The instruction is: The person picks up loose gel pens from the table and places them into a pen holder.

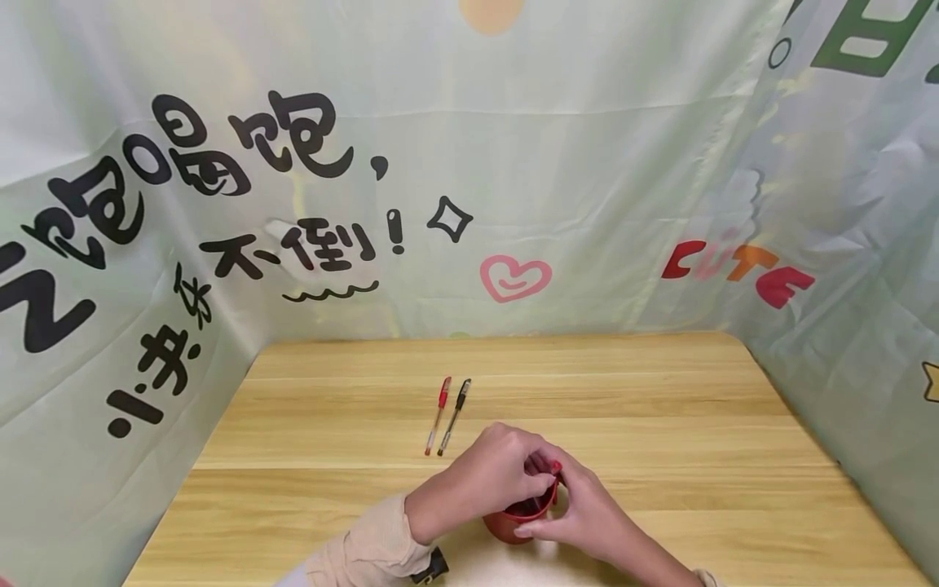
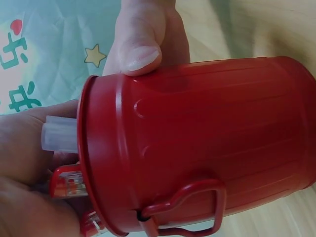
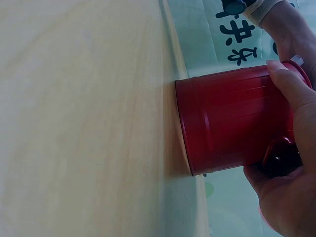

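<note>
A red ribbed metal cup [image 1: 506,526] with a wire handle [image 2: 219,207] stands near the front of the table. My right hand [image 1: 590,514] grips its upper side, thumb near the rim, also seen with the cup [image 3: 232,118] in the right wrist view. My left hand [image 1: 487,477] reaches over the mouth, its fingers bent down there, fingertips partly hidden. In the left wrist view a clear whitish pen end [image 2: 59,134] and a red-capped one [image 2: 69,181] stick out of the cup beside my left hand [image 2: 24,158]; whether the fingers hold them I cannot tell.
A red pen [image 1: 438,416] and a black pen [image 1: 455,416] lie side by side beyond my left hand on the wooden table [image 1: 660,408]. A small black object [image 1: 430,567] shows by my left sleeve. Printed cloth [image 1: 587,163] hangs around the table.
</note>
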Motion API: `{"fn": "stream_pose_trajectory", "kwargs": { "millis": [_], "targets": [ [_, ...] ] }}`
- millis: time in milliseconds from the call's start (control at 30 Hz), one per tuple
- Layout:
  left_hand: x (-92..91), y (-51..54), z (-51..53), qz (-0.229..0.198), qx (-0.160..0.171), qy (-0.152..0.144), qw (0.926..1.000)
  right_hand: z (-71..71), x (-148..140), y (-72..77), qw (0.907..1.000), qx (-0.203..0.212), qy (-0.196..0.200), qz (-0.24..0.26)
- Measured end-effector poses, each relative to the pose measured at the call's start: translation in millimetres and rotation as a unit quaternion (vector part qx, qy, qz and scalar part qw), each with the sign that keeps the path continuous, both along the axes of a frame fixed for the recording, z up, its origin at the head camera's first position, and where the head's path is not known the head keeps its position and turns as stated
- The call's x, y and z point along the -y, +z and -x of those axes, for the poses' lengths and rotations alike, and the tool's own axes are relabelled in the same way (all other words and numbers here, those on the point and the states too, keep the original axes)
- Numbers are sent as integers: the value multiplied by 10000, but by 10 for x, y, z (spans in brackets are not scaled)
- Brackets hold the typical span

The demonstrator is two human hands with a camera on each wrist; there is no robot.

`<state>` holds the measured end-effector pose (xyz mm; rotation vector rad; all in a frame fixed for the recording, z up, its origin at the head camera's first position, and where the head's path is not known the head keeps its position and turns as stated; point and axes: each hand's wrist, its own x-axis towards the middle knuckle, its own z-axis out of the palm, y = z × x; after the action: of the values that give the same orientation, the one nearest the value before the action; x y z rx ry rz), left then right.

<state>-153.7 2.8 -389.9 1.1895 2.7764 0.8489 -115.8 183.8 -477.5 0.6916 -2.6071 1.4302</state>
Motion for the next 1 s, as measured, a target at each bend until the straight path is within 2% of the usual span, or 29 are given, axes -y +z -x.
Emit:
{"fn": "stream_pose_trajectory", "kwargs": {
  "millis": [200,467,767,1000],
  "targets": [
    [10,12,-6,50,-117,11,9999,-4,1,0,10000,72,-22,-1],
    [45,31,8,-12,-37,-25,10000,-4,5,-2,10000,30,-35,-30],
    [84,133,40,-291,9,-69,9996,25,1,-9,9999,-45,54,-97],
    [128,239,94,-465,-34,93,9989,20,-5,-15,9999,-132,58,-92]
  ]
}}
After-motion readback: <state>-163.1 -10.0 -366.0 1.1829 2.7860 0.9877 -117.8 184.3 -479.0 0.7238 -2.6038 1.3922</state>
